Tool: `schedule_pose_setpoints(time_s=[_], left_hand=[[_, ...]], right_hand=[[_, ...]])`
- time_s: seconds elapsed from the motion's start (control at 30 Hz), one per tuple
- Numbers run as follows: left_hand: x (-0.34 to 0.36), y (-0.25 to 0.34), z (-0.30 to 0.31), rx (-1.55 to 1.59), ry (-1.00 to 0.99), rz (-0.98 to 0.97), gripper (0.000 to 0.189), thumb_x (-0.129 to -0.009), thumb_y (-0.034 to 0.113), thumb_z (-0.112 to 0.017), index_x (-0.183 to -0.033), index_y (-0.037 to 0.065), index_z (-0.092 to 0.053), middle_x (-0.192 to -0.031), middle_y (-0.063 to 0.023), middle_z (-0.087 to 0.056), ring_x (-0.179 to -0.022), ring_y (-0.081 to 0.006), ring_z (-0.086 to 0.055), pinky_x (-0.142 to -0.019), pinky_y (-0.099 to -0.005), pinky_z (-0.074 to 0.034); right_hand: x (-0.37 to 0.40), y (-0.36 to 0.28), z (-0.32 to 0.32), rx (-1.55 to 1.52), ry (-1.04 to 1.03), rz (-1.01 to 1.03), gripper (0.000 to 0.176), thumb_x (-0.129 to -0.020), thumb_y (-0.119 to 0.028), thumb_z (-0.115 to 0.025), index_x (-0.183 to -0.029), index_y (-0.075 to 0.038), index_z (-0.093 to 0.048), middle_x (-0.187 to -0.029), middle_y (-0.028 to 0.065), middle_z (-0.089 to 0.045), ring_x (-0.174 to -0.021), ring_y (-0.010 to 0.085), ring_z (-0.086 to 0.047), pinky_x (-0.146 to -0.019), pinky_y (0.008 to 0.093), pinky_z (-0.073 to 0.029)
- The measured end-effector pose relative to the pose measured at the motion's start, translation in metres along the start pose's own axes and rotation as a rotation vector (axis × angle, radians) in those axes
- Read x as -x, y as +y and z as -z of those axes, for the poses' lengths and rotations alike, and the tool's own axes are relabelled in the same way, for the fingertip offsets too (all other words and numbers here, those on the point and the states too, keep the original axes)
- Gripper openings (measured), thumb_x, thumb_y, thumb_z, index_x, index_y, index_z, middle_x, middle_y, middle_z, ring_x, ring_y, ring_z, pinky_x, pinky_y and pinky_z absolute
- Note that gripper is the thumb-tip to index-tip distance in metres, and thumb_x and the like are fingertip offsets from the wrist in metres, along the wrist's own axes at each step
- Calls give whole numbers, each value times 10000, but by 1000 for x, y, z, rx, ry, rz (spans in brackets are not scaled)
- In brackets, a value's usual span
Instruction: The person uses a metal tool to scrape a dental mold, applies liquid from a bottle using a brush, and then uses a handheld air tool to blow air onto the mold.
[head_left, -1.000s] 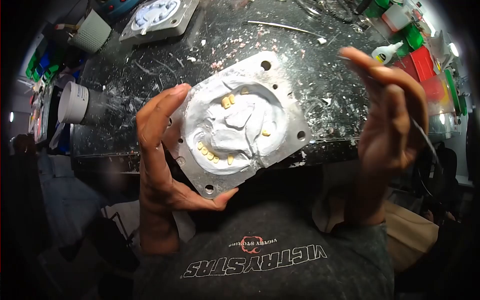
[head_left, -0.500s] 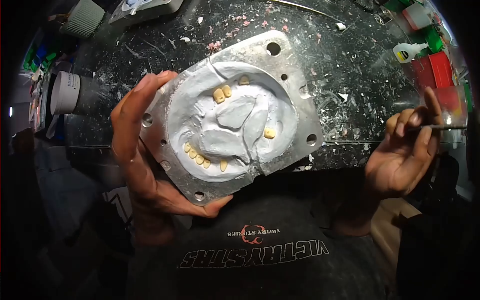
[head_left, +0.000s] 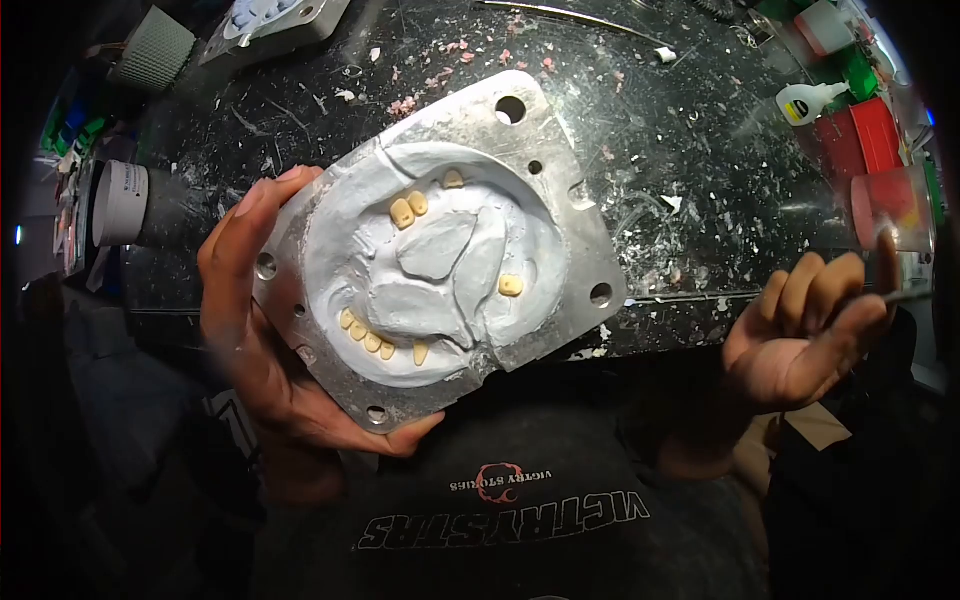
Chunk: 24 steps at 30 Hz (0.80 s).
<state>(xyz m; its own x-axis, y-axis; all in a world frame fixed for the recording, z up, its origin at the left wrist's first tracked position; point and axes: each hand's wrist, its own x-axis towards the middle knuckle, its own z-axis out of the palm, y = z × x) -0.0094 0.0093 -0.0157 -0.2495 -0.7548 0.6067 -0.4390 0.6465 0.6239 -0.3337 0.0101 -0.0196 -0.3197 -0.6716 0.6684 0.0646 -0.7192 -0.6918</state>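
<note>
We spread our left hand (head_left: 255, 335) wide around the left side of the metal flask (head_left: 585, 250), fingers along one edge, thumb at the near corner, holding it over the near edge of the bench (head_left: 660, 150), its plaster (head_left: 435, 245) and teeth (head_left: 402, 213) facing up. Well apart, our right hand (head_left: 805, 335), half curled with the palm showing, pinches a thin, blurred tool (head_left: 912, 295) by the thumb.

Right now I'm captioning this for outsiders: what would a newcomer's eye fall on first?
Probably the yellowish teeth set in pale grey material, mid-view, inside the metal plate that the left hand holds by its left side. Then the right hand, at the right, pinching a thin, blurred tool. Beyond, pink crumbs speckle the dark worktop.
</note>
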Motion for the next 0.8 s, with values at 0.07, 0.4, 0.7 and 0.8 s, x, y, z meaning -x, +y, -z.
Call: schedule_pose_setpoints(time_s=[0.07, 0.4, 0.7, 0.8], left_hand=[[2, -1, -3, -5, 22, 28, 1413, -572, 770, -856, -1565, -6, -217, -1488, -258, -395, -1362, -359, -475, -1142, -498, -426], [-5, -9, -1, -55, 18, -123, 1300, -648, 723, -828, -1551, -12, -251, -1538, -280, -327, -1358, -381, -476, -1110, -500, -444], [-1, -6, -7, -48, 84, -50, 1306, -636, 704, -843, -1549, -19, -253, -1497, -260, -380, -1352, -348, -482, -1112, -463, -439], [-1, -5, -7, -36, 95, -47, 1325, -623, 704, -851, -1549, -29, -249, -1461, -251, -419, -1344, -335, -487, -1119, -453, -431]], right_hand=[[-4, -7, 15, -196, -287, -82, 466, -1117, -371, -416, -1267, 47, -559, -845, -1, -355, -653, 91, -343, -558, 235, -359], [29, -18, -41, -19, -447, 12, 265, -930, -151, -764, -1121, -40, -618, -947, 123, -720, -837, 227, -730, -905, 441, -602], [47, -34, -69, 394, -619, -32, 388, -776, 10, -816, -1138, -21, -680, -1069, 138, -732, -1011, 272, -738, -911, 444, -617], [48, -36, -72, 498, -594, 76, 271, -798, -64, -821, -1045, -36, -714, -1080, 106, -735, -1073, 268, -702, -911, 435, -616]])
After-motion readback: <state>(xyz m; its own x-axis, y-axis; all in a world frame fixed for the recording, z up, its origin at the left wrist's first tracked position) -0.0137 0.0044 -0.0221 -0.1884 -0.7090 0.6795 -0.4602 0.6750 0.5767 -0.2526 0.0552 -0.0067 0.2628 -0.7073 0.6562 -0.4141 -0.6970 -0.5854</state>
